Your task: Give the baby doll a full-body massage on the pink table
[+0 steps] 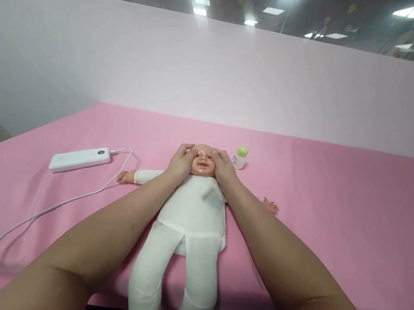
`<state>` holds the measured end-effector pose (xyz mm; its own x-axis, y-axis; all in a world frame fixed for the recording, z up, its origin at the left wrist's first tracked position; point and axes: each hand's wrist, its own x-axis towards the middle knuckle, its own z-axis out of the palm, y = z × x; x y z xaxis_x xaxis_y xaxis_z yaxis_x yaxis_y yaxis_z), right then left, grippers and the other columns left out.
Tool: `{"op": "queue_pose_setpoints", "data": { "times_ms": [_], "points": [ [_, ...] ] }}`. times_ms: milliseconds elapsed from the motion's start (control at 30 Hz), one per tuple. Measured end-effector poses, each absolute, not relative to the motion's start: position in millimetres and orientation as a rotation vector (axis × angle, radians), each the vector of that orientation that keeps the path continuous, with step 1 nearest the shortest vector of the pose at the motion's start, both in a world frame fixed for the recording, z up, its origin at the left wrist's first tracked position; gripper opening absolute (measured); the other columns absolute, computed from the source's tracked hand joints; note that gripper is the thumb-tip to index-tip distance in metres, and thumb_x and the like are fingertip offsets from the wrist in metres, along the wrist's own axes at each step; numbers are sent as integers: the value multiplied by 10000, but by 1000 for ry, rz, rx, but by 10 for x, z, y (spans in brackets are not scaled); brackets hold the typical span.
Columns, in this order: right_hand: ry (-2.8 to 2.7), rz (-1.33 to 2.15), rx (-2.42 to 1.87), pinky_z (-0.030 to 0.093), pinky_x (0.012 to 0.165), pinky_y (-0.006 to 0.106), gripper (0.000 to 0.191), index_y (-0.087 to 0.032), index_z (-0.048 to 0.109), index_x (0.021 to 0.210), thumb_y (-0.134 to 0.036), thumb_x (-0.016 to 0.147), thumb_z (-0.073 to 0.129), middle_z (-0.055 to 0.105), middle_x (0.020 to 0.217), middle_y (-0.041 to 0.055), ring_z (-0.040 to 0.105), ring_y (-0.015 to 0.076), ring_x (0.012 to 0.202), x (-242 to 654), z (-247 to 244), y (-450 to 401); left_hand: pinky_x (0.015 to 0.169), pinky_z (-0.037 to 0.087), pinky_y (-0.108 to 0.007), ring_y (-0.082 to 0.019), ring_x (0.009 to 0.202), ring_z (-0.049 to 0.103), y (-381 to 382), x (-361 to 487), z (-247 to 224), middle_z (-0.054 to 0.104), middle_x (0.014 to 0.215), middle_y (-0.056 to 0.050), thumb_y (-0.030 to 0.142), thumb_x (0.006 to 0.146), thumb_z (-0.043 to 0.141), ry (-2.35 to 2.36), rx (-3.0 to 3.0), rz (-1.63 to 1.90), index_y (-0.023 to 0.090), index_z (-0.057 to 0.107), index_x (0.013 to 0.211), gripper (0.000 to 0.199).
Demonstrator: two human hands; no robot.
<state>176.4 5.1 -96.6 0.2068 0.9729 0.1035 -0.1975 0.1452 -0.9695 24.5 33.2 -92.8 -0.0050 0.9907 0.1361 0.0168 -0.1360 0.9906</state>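
Note:
A baby doll [194, 211] with a white cloth body lies on its back, its feet toward me and over the table's front edge. My left hand [182, 162] cups one side of the doll's head, the thumb beside its eye. On the other side my right hand [224, 168] is pressed to the cheek and temple in the same way. The face shows between the two hands; the fingers behind the head are partly hidden. The doll's arms stretch out to both sides, partly covered by my forearms.
A small jar with a green lid [240, 158] stands just beyond my right hand. To the left lies a white power bank [80, 159], its white cable [64, 202] running toward the front left edge. Pink cloth [341, 209] covers the table, and a white wall [244, 76] rises behind.

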Motion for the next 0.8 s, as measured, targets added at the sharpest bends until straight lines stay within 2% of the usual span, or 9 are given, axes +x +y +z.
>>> {"op": "queue_pose_setpoints", "data": {
  "times_ms": [133, 233, 333, 433, 500, 600, 733, 800],
  "points": [
    [-931, 1188, -961, 552, 1105, 415, 414, -264, 588, 1312, -383, 915, 609, 656, 1381, 44, 659, 221, 1241, 1802, -1007, 76, 1006, 544, -391, -252, 1141, 685, 325, 196, -931, 716, 1256, -78, 511, 912, 646, 1092, 1324, 1279, 250, 642, 1294, 463],
    [-1002, 1245, -913, 518, 1159, 426, 527, -270, 552, 1418, -430, 923, 639, 614, 1471, 49, 622, 237, 1326, 1862, -1007, 46, 1089, 512, -401, -266, 1250, 649, 302, 146, -907, 678, 1375, -98, 528, 906, 673, 997, 1330, 1249, 232, 623, 1347, 534],
    [-1197, 1231, -927, 467, 1211, 445, 820, -284, 425, 1575, -545, 870, 750, 513, 1585, 49, 526, 268, 1438, 1946, -980, -34, 1139, 486, -410, -287, 1332, 610, 264, 73, -870, 603, 1494, -127, 561, 881, 716, 871, 1349, 1163, 214, 545, 1470, 705],
    [-1371, 1182, -1037, 430, 1239, 434, 1211, -261, 218, 1683, -528, 725, 910, 366, 1682, 68, 431, 293, 1511, 2021, -941, -123, 1154, 481, -442, -335, 1384, 573, 226, -20, -836, 526, 1575, -142, 542, 774, 840, 874, 1423, 1037, 239, 389, 1616, 1002],
    [-1430, 1153, -1090, 419, 1244, 430, 1353, -238, 132, 1700, -521, 665, 956, 321, 1702, 89, 413, 306, 1522, 2047, -920, -162, 1152, 486, -466, -371, 1399, 556, 208, -80, -816, 494, 1602, -147, 490, 681, 923, 910, 1458, 968, 263, 296, 1665, 1188],
    [-1454, 1100, -1138, 425, 1237, 437, 1414, -238, 100, 1704, -544, 630, 968, 310, 1705, 101, 413, 321, 1522, 2052, -912, -176, 1135, 505, -485, -391, 1400, 553, 195, -146, -785, 465, 1623, -159, 447, 627, 969, 886, 1440, 901, 275, 194, 1691, 1327],
    [-1501, 1076, -1155, 420, 1240, 460, 1519, -268, 11, 1701, -518, 573, 996, 339, 1693, 98, 432, 327, 1511, 2044, -939, -154, 1122, 523, -496, -366, 1416, 543, 184, -191, -763, 411, 1653, -179, 388, 644, 980, 784, 1401, 807, 270, 29, 1696, 1423],
    [-1509, 1061, -1167, 406, 1248, 470, 1534, -270, -1, 1700, -511, 563, 1000, 349, 1688, 101, 438, 330, 1508, 2041, -954, -151, 1127, 518, -510, -361, 1410, 550, 180, -196, -772, 431, 1638, -187, 383, 647, 982, 771, 1387, 800, 266, 12, 1694, 1432]
  ]
}}
